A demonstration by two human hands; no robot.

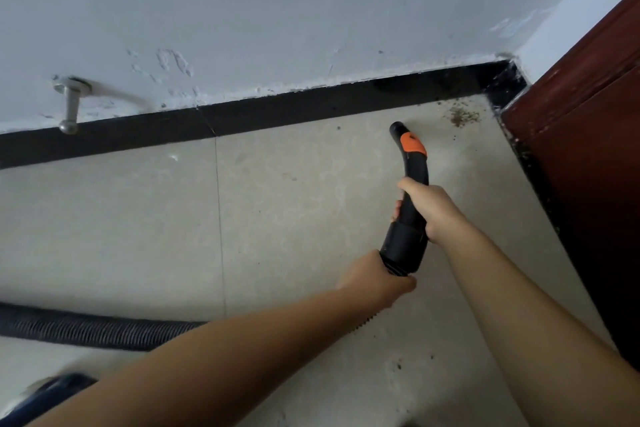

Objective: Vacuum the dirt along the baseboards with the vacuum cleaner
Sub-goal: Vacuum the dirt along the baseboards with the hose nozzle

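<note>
The right hand [433,212] grips the curved black vacuum handle [410,191], with the fingers wrapped around its middle part. The left hand [375,279] holds the ribbed hose [97,329] just behind the handle's wide black collar, fingers closed around it. The handle has an orange piece [412,143] near its front end, and the open tip [396,128] points down to the floor [138,236], close to the black baseboard [277,116]. A small pile of brown dirt [462,115] lies in the corner, a little to the right of the tip and not touching it. The hose runs away to the left over the pale tiles. On the white wall [242,11] a metal door stopper [70,104] sticks out. A dark red door [588,132] stands at the right.
</note>
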